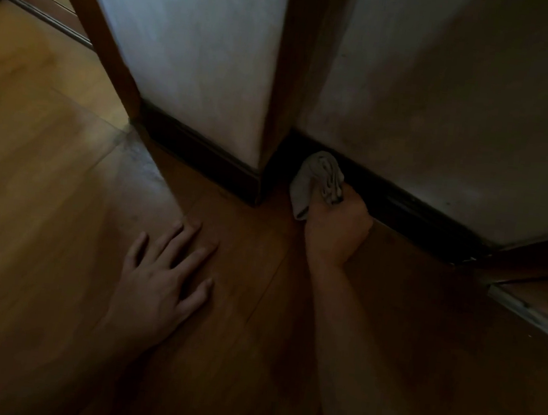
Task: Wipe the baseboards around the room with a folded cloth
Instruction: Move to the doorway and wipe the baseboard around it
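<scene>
- Within the curled fingers of the right hand [335,228] sits the folded cloth [317,181], gripped at its near end. Its free end sticks out ahead of the knuckles.
- Just ahead of those fingers the cloth touches the dark baseboard [410,210], close to the inner corner where a wooden post [289,71] comes down.
- Left of the fingers, well apart, the left hand [163,280] lies flat on the floor [40,213]. Its fingers [190,235] are straight and spread and hold nothing, and it looks like a prop for the body.
- Step in hand, as I judge it: wiping the baseboard stretch right of the corner, at its corner end.
- Next move probably calls for steady pressure on the board while the cloth is dragged along it. It could go into the corner or rightward toward the metal track [528,314], far right of the fingers.
- Round the post, left of the fingers, the baseboard carries on under the pale wall [189,41]. In this dim light I cannot tell whether that part is wiped.
</scene>
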`<act>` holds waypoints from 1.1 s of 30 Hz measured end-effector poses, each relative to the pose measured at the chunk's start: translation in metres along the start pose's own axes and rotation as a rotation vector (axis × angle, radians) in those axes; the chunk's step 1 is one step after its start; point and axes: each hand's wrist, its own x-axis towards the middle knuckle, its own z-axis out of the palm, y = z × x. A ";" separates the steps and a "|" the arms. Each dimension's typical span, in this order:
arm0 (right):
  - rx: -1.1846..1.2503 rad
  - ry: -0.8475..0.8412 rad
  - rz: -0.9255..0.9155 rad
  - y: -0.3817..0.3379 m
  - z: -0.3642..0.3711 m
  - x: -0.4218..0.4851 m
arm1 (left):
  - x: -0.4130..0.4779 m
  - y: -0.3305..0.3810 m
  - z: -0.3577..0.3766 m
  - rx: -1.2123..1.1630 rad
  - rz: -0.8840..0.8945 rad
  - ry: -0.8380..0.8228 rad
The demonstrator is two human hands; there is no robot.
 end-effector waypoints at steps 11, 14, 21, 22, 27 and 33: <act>0.011 -0.017 -0.060 -0.005 0.005 0.000 | 0.001 0.003 0.000 0.038 -0.014 0.009; 0.017 -0.035 -0.070 -0.008 0.008 0.000 | 0.001 0.003 0.000 0.048 -0.015 0.010; 0.006 -0.003 -0.074 -0.003 0.001 0.001 | 0.001 0.004 -0.001 0.038 -0.012 0.020; 0.013 -0.009 -0.068 -0.004 0.002 0.001 | 0.001 0.004 -0.001 0.038 -0.012 0.019; 0.001 -0.050 -0.079 -0.020 0.009 0.001 | 0.001 0.005 -0.002 0.046 -0.014 0.029; -0.037 -0.015 -0.032 0.010 -0.021 0.006 | 0.004 0.014 0.000 0.046 -0.029 0.035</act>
